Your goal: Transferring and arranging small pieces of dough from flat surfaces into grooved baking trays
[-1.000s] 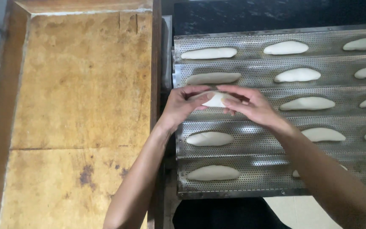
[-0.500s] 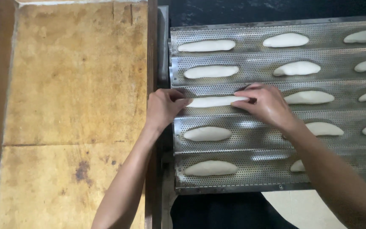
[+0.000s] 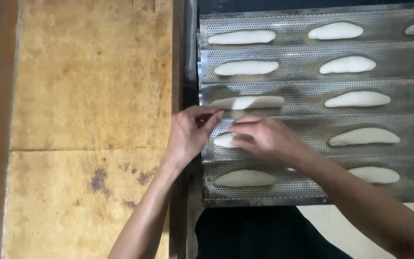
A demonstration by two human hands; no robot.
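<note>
Head view showed both hands over a perforated metal tray (image 3: 312,48) with five lengthwise channels. The left hand (image 3: 188,134) sat at the tray's 9 o'clock edge, fingers loosely curved and spread, thumb toward the dough piece (image 3: 225,140). The right hand (image 3: 264,139) lay flat over that piece, fingers together and pressed down on it, not pinching. Only the piece's pale, rounded left end showed, in the fourth channel from the top, between the hands. Other dough pieces (image 3: 242,37) lay long, smooth and white in the channels. At 9 o'clock lay a worn wooden table (image 3: 87,120).
</note>
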